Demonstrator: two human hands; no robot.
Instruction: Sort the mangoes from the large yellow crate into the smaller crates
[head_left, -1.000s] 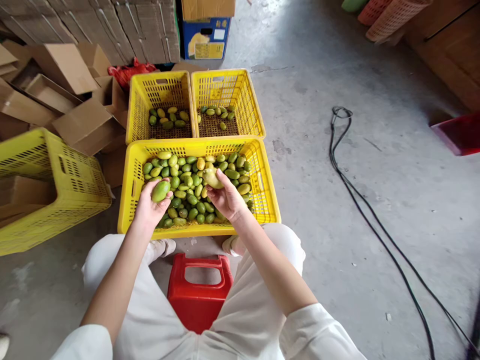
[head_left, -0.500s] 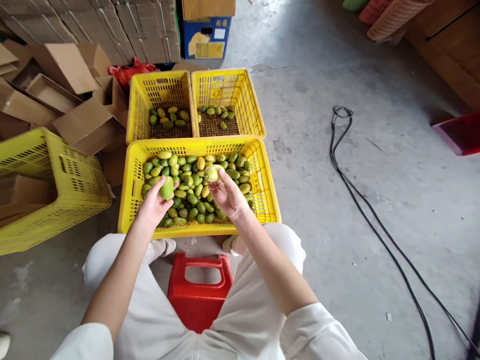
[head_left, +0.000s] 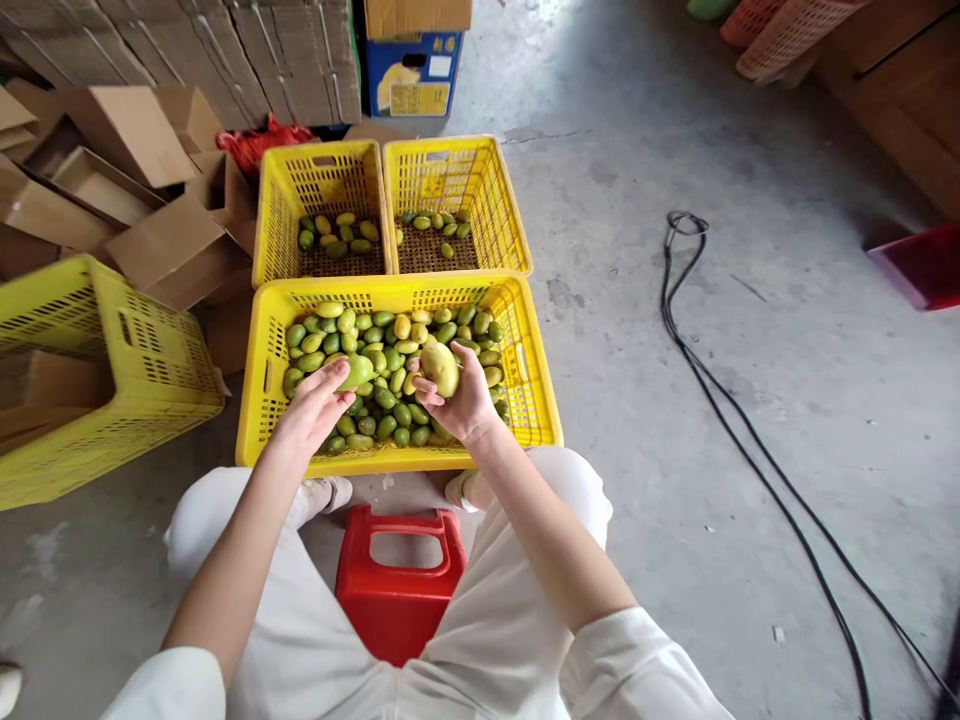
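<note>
My left hand (head_left: 311, 412) holds a bright green oval fruit (head_left: 356, 372) with a pointed end, its fingers along the fruit's left side. In my right hand (head_left: 466, 395) rests a larger pale yellow-green oval fruit (head_left: 440, 369), cupped between thumb and fingers. Both hands are above a wide yellow plastic crate (head_left: 397, 458) filled with green and yellowish oval fruits (head_left: 386, 398). Behind it stand two more yellow crates, a left one (head_left: 259, 225) and a right one (head_left: 514, 225), each with several similar fruits on its bottom.
A red plastic stool (head_left: 397, 610) stands between my legs. At left, a yellow crate (head_left: 161, 345) holds cardboard, with open cardboard boxes (head_left: 172, 245) piled behind. A blue printed box (head_left: 415, 75) stands at the back. Black cable (head_left: 739, 420) lies on the floor at right.
The left fruit has turned from upright to lying sideways, moving slightly right. The right fruit has turned more upright and come slightly lower and right. The crates have not moved.
</note>
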